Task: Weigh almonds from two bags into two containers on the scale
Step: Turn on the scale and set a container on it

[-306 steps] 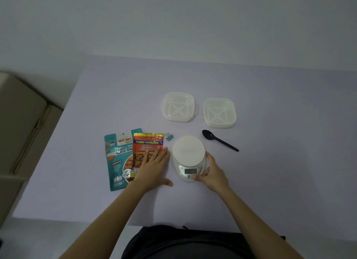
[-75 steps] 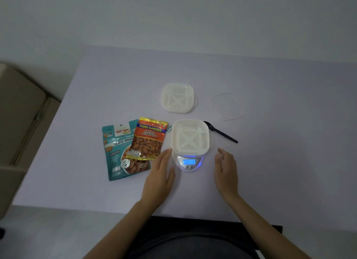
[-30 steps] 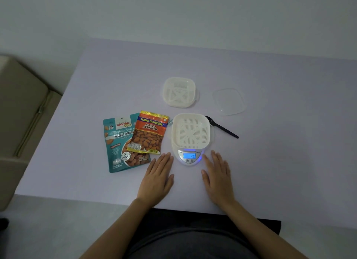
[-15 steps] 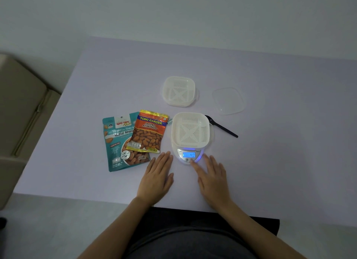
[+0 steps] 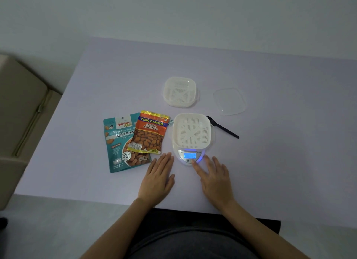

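While both hands lie flat and empty, the scale (image 5: 190, 156) sits between their fingertips.

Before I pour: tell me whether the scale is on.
On: the scale display glows blue with digits, under the empty container.

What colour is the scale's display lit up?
Blue: the display glows blue on the white scale, seen in the head view.
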